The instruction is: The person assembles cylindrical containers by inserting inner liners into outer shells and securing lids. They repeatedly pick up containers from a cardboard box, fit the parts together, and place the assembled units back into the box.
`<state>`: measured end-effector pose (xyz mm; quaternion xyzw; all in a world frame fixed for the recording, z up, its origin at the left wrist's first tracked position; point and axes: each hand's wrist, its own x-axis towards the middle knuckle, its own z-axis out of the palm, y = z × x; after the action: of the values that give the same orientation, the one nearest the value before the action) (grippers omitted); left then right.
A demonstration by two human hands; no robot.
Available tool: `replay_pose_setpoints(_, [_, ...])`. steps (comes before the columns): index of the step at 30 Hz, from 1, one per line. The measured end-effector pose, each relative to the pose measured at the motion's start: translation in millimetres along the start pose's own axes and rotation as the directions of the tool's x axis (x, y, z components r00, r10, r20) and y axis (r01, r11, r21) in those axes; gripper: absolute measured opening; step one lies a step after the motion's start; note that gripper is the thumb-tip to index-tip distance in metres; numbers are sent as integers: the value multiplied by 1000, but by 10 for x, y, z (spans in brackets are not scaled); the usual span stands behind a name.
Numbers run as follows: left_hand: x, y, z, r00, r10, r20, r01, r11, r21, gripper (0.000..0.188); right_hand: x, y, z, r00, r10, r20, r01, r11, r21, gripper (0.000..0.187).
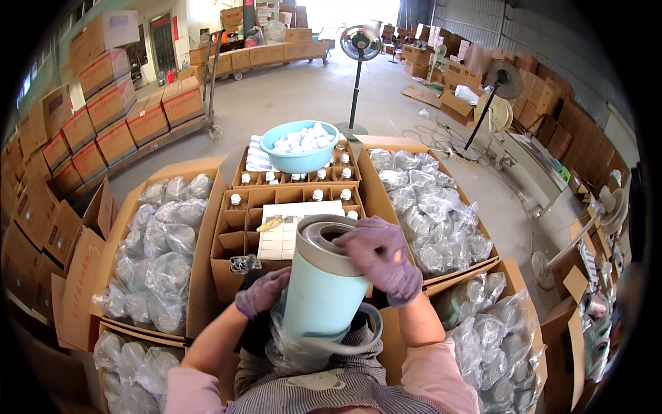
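A light blue vacuum jug (323, 298) with a grey collar and an open round mouth leans against my lap, tilted slightly. My left hand (265, 292), in a purple glove, grips its left side. My right hand (381, 259), gloved alike, is closed over the right side of the grey collar, fingers bent at the mouth; the fingertips are partly hidden. A grey handle (374, 330) sticks out at the jug's lower right. Crumpled clear plastic film (284, 348) hangs around its base.
Cartons of plastic-wrapped round items stand left (163, 255) and right (431, 207). Ahead, a divided carton (227, 243) holds white-capped pieces and a paper sheet (276, 243). Behind it sits a blue basin (296, 160) of white pieces. A standing fan (360, 43) is beyond.
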<state>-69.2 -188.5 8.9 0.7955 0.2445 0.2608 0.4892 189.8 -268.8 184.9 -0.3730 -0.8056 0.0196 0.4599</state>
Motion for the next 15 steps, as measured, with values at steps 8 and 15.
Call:
replay_pose_setpoints(8, [813,745,-457,955,223,-196,-277,905,-323,43,140,-89,323,961,-278,-1,272,940,-206,20])
replay_pose_setpoints(15, [605,1182,-286,812,489,-319,-394,862,318,44,191,933,473,998,-36,43,-8,666,746,23])
